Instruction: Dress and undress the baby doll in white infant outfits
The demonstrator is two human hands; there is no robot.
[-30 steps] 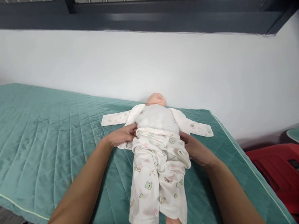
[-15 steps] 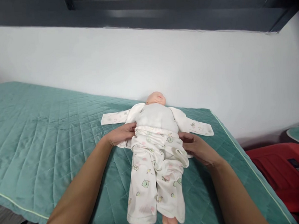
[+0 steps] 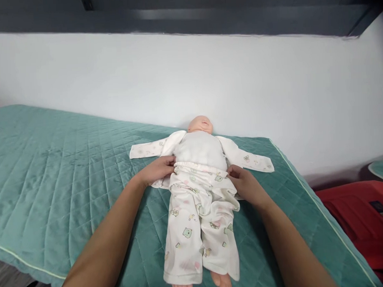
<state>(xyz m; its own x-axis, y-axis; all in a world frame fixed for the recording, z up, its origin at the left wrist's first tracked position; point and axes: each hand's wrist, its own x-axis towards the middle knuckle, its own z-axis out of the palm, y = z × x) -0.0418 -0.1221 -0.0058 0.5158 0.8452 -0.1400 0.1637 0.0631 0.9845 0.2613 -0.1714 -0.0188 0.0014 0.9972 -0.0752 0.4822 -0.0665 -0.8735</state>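
Note:
A baby doll [image 3: 201,124] lies on its back with its head toward the wall. It wears white patterned pants [image 3: 184,220] with the waistband at its belly, and bare feet stick out of the cuffs. My left hand [image 3: 159,169] pinches the waistband at the left side. On the right side, my right hand [image 3: 246,182] has its thumb and fingers closed on the waistband. The pants' cloth bunches below my right hand. A white patterned top [image 3: 255,161] is under the doll with both sleeves spread out, and the pale grey-white torso [image 3: 199,148] shows between.
The doll lies on a green quilted cover [image 3: 69,178] with a light piped edge. A white wall [image 3: 163,77] rises behind it, below a dark frame [image 3: 205,16]. Down at the right, beside the edge, stands a red plastic object [image 3: 353,221].
My right hand has shifted slightly up and inward along the waistband. The right pant leg has moved a little, and more of that foot shows. My left hand has stayed nearly in place.

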